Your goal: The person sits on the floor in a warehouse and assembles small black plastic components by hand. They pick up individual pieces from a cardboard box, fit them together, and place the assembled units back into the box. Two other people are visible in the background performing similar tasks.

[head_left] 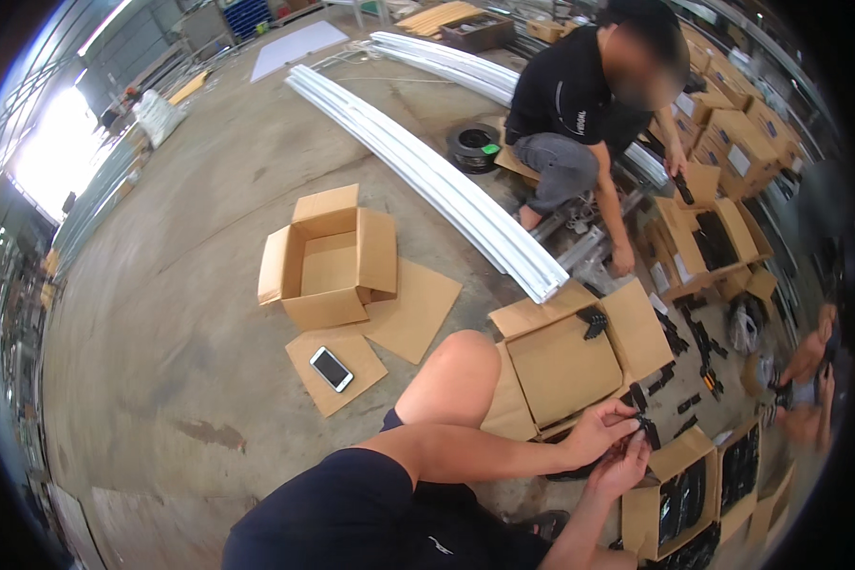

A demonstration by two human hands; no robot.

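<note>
Both my hands meet at the lower right. Between the fingertips of my left hand (pixel 597 432) and my right hand (pixel 621 468) is a small black plastic part (pixel 648 430), its exact kind too small to make out. Just beyond them stands an open cardboard box (pixel 505 388) with its flaps spread. One black ribbed piece (pixel 594 323) lies in that box, near its far right corner. Close by my right hand, another open carton (pixel 640 521) holds black parts in dark, shiny wrapping. Loose black parts (pixel 703 344) are scattered over the floor to the right of my hands.
A co-worker (pixel 565 95) crouches opposite, a black piece in one hand, beside a carton (pixel 691 228) of black parts. Long white metal profiles (pixel 427 171) cross the floor. Left of my knee are an open carton (pixel 325 309) and a phone (pixel 332 369) on cardboard.
</note>
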